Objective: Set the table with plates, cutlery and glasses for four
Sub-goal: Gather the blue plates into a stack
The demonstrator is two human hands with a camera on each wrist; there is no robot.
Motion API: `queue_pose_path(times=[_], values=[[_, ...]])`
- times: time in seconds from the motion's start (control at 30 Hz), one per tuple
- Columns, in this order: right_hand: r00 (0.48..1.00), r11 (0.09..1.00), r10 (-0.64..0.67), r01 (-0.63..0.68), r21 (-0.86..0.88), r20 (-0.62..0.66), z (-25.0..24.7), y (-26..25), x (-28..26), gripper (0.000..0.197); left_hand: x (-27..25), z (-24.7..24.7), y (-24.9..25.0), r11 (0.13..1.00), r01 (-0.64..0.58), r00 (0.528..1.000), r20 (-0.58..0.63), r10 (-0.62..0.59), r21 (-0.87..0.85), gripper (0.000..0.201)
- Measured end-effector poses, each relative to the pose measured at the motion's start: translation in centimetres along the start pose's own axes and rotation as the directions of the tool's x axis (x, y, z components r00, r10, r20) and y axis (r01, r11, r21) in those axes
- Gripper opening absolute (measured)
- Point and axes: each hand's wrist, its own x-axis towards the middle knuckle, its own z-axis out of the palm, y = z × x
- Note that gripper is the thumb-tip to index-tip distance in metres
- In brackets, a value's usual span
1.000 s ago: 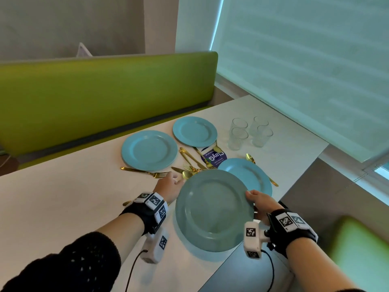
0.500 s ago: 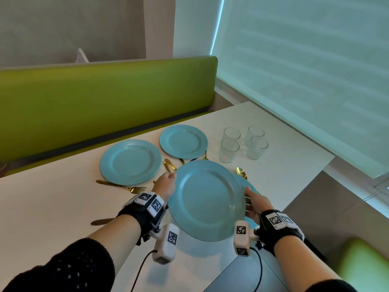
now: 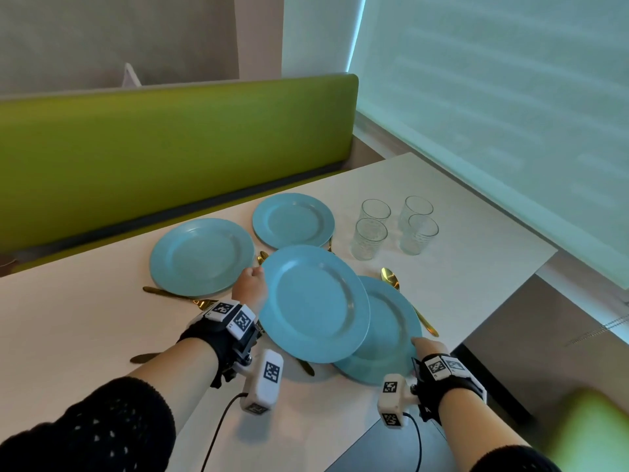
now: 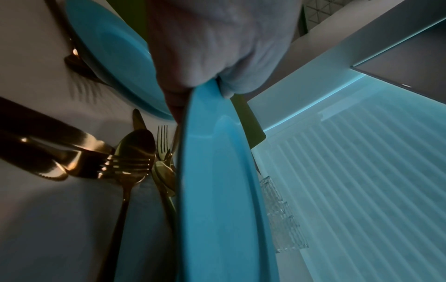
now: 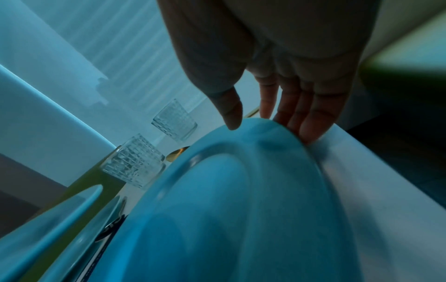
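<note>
White rectangular table (image 3: 459, 212) is partly laid: two round blue plates (image 3: 202, 255) placed; a third (image 3: 315, 303) is gripped aloft by the left hand (image 3: 250, 289); a fourth (image 3: 391, 327) is touched by the right hand's (image 3: 427, 347) straight fingers (image 5: 311, 122). Four clear glasses (image 3: 369, 238) and gold cutlery (image 4: 130, 158) remain undistributed.

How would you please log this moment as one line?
left hand: grips lifted plate | right hand: at near plate rim | glasses: unplaced

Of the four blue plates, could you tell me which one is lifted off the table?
The lifted plate, pinched at its rim by the left hand, overlapping the near-right plate the right hand touches. The two far plates lie flat.
</note>
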Motion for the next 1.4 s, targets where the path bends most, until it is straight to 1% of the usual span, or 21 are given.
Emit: queue_pose_path(times=[0.1, 0.2, 0.3, 0.37, 0.43, 0.47, 0.5, 0.6, 0.63, 0.8, 0.9, 1.07, 1.2, 1.27, 1.4], values=[[0.998, 0.988, -0.054, 0.049, 0.147, 0.032, 0.3, 0.8, -0.2, 0.042, -0.1, -0.3, 0.0, 1.000, 0.013, 1.000, -0.018, -0.012, 0.020, 0.046], [0.997, 0.969, -0.075, 0.076, 0.236, -0.011, 0.3, 0.9, -1.0, 0.043, -0.2, -0.3, -0.1, 1.000, 0.024, 1.000, -0.008, -0.024, -0.011, 0.045], [0.995, 0.941, -0.099, 0.095, 0.324, -0.006, 0.0, 1.2, -0.3, 0.044, -0.5, 0.0, 0.0, 1.000, 0.015, 0.999, 0.035, -0.014, -0.022, 0.046], [0.994, 0.923, -0.104, 0.110, 0.368, -0.037, -0.4, 2.1, 1.2, 0.046, -0.9, 0.1, -0.1, 1.000, -0.004, 0.998, 0.066, 0.004, -0.005, 0.047], [0.991, 0.895, -0.115, 0.133, 0.426, -0.068, -0.8, 2.7, 1.2, 0.046, -1.5, 0.1, 0.0, 1.000, -0.014, 0.996, 0.089, 0.012, 0.020, 0.047], [0.990, 0.884, -0.116, 0.137, 0.447, -0.075, -1.0, 2.6, 0.1, 0.046, -1.7, 0.0, -0.1, 0.999, -0.025, 0.995, 0.097, 0.023, 0.023, 0.047], [0.992, 0.867, -0.105, 0.129, 0.482, -0.077, -1.0, 2.2, -2.3, 0.043, -2.1, -0.1, -0.1, 0.999, -0.036, 0.993, 0.109, 0.034, 0.020, 0.047], [0.997, 0.796, -0.064, 0.078, 0.601, -0.044, -0.3, 1.2, -7.5, 0.024, -2.9, -0.8, -0.3, 0.998, -0.062, 0.991, 0.122, 0.059, 0.019, 0.047], [0.997, 0.783, -0.068, 0.073, 0.618, -0.031, 0.1, 1.0, -8.6, 0.023, -3.1, -1.1, -0.4, 0.997, -0.078, 0.989, 0.125, 0.075, 0.023, 0.048], [0.991, 0.746, -0.131, 0.100, 0.659, -0.002, 2.5, 0.3, -12.8, 0.025, -3.9, -4.1, -0.6, 0.986, -0.152, 0.985, 0.094, 0.146, 0.065, 0.044], [0.985, 0.743, -0.169, 0.118, 0.659, 0.015, 4.6, -0.3, -15.4, 0.025, -4.3, -6.7, -0.9, 0.979, -0.184, 0.981, 0.074, 0.177, 0.093, 0.039], [0.973, 0.744, -0.228, 0.152, 0.651, 0.033, 8.0, -2.1, -18.5, 0.024, -3.4, -10.6, -2.4, 0.983, -0.178, 0.983, 0.055, 0.176, 0.046, 0.037], [0.961, 0.748, -0.276, 0.196, 0.634, 0.028, 10.3, -4.5, -20.0, 0.025, -2.0, -12.9, -2.9, 0.987, -0.158, 0.987, 0.004, 0.158, 0.027, 0.039], [0.951, 0.766, -0.305, 0.209, 0.608, 0.057, 11.4, -6.1, -20.3, 0.027, -1.0, -13.7, -3.0, 0.990, -0.137, 0.990, -0.017, 0.137, 0.026, 0.038], [0.919, 0.840, -0.367, 0.263, 0.475, 0.141, 13.4, -9.3, -20.3, 0.021, 1.7, -15.1, -3.1, 0.991, -0.132, 0.991, -0.026, 0.133, 0.038, 0.037]])
